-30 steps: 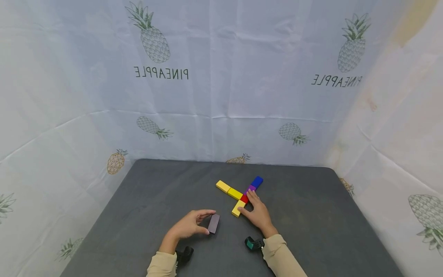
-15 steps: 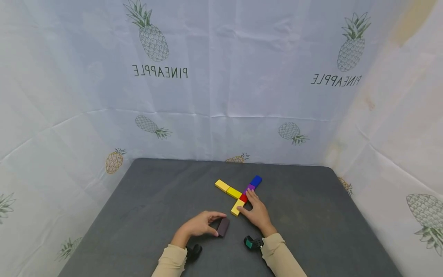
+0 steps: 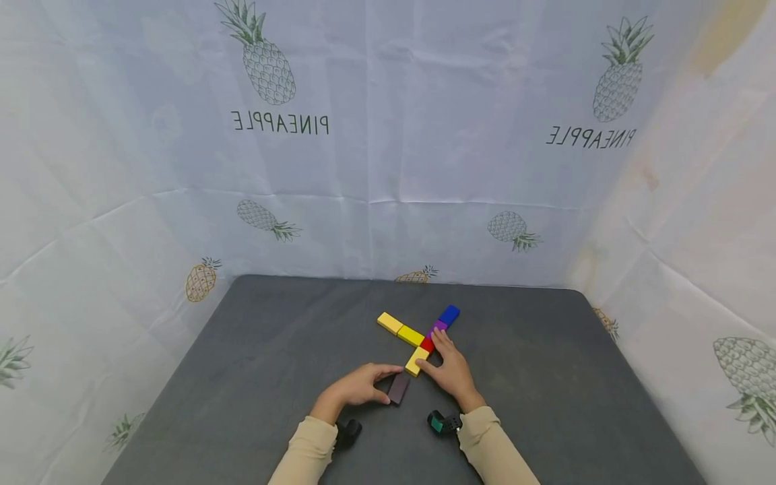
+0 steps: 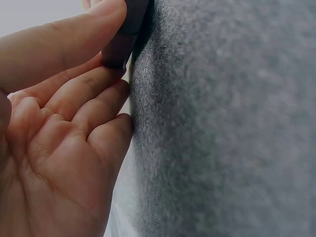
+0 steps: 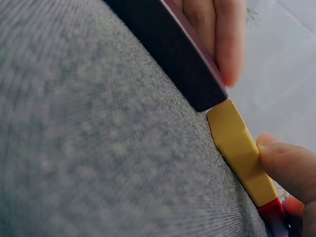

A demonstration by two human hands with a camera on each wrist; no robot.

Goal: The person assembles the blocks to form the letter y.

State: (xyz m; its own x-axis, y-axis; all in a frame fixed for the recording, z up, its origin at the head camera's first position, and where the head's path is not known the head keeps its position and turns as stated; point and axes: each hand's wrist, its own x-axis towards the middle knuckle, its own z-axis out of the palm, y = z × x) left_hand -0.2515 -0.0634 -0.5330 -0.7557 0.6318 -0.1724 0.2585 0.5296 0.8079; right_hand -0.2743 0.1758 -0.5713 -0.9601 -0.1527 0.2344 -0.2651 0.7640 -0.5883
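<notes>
My left hand [image 3: 359, 386] pinches a dark brown-purple block [image 3: 398, 389] between thumb and fingertips, low over the dark table. In the right wrist view this block [image 5: 182, 57] has its end right at the end of a light yellow block [image 5: 242, 153]. My right hand [image 3: 453, 374] rests along the row of blocks: its thumb touches the light yellow block, and its fairly straight fingers lie by the red block [image 3: 427, 345] and the purple block [image 3: 434, 329]. Beyond these, a blue block [image 3: 450, 314] ends the row.
A bright yellow block [image 3: 411, 335] and another light yellow block [image 3: 389, 323] branch from the row toward the back left. The dark grey table [image 3: 273, 337] is walled by a pineapple-print cloth [image 3: 364, 155]. A black wrist device [image 3: 444, 423] sits by the right sleeve.
My left hand has carried the dark block rightward, then forward, up to the near end of the light yellow block. The right hand and the row of blocks stay nearly still.
</notes>
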